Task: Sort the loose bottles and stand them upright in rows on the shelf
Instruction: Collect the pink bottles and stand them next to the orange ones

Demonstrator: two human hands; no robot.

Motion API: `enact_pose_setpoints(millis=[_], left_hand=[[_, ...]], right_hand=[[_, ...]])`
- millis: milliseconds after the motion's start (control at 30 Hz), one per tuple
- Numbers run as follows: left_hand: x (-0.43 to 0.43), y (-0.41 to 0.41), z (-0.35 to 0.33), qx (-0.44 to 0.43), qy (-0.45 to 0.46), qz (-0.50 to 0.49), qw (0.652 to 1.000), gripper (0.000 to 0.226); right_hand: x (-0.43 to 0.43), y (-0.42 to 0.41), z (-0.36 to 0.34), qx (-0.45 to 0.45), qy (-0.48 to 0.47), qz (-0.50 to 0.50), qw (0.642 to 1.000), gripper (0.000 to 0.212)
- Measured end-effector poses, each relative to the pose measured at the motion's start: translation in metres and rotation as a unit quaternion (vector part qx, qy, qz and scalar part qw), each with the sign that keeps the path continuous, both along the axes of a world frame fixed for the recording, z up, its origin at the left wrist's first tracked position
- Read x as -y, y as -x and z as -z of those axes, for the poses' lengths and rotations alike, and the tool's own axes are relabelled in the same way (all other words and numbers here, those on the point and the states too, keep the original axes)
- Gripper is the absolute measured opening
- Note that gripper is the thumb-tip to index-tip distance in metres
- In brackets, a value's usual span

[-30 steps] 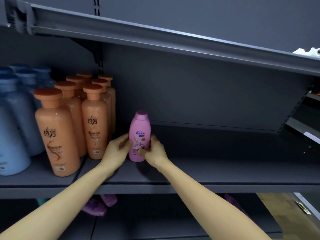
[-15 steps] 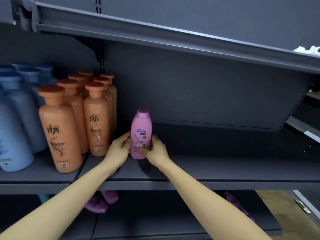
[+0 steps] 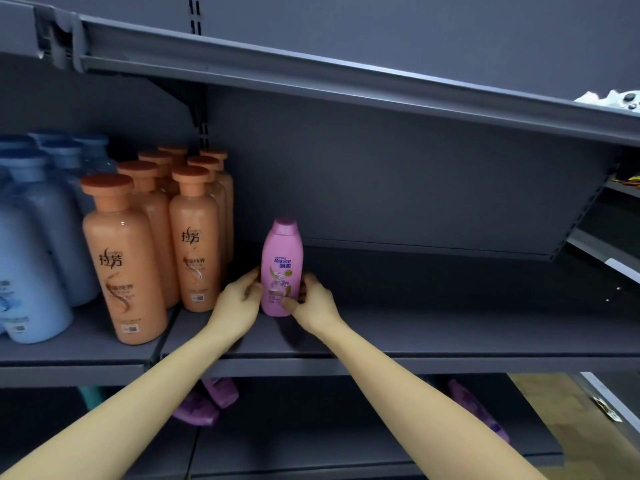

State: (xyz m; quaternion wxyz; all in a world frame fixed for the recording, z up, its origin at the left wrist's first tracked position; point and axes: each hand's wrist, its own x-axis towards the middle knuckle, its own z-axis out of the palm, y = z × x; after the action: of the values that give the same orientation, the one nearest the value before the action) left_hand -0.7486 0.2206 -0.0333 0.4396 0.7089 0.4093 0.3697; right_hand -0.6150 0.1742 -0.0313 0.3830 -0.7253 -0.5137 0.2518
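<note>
Item: pink bottle (image 3: 282, 261), being stood upright on the shelf (image 3: 450, 323), label being turned toward the camera.
Long axis: being held vertical, base at 6 o'clock and cap at 12 o'clock, with no tilt being shown.
Left hand (image 3: 239, 299): being closed round the bottle's lower body from 8 o'clock.
Right hand (image 3: 313, 299): being closed round the same lower body from 4 o'clock, the thumb being laid across the front of the label.
Nearer hand: neither; both are being kept in contact at the same height.
Deciding relation: the orange bottles (image 3: 194, 244) are being ranked at 9 o'clock of the pink bottle, near but apart, the gap being filled by the left hand; bare shelf is being left open at 3 o'clock.
Judgement: a new row is probably being started here; the base is being judged as seated, so letting go is all that is being called for next.
Loose stock: purple bottles (image 3: 207, 400) are being left lying on the lower shelf (image 3: 311, 441) at 7 o'clock, another at 4 o'clock.
Hidden: the bottle's base edge and back are being covered by fingers; the purple bottles are being half masked by the shelf lip and forearms.
Cut off: blue bottles (image 3: 31, 271) at the 9 o'clock frame edge; a white object (image 3: 609, 98) at 2 o'clock, not being identified.
</note>
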Motion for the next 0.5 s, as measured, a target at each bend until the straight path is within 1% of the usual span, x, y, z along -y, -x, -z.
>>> enact_pose_setpoints(millis=[100,200,267,333,400,467,500], left_hand=[[0.010,0.004,-0.002,-0.064,-0.050,-0.026,0.996,0.044],[0.020,0.008,0.000,-0.138,-0.072,-0.050,0.987,0.049],[0.030,0.010,0.000,-0.208,-0.086,-0.056,0.973,0.057],[0.040,0.012,0.002,-0.297,-0.111,-0.060,0.947,0.065],[0.051,0.012,0.005,-0.381,-0.149,-0.070,0.910,0.068],[0.066,0.014,0.007,-0.437,-0.168,-0.077,0.880,0.069],[0.073,0.015,0.010,-0.451,-0.173,-0.076,0.872,0.069]], right_hand=[[0.005,-0.001,0.000,0.028,0.002,0.010,1.000,0.041],[0.013,-0.002,0.001,0.109,0.013,0.013,0.994,0.050],[0.022,-0.003,0.003,0.169,0.031,0.001,0.985,0.052],[0.033,-0.003,0.003,0.213,0.054,-0.017,0.976,0.046],[0.044,-0.003,0.004,0.247,0.073,-0.033,0.966,0.045],[0.057,-0.002,0.003,0.274,0.084,-0.052,0.957,0.049],[0.064,-0.001,0.003,0.282,0.086,-0.062,0.954,0.050]])
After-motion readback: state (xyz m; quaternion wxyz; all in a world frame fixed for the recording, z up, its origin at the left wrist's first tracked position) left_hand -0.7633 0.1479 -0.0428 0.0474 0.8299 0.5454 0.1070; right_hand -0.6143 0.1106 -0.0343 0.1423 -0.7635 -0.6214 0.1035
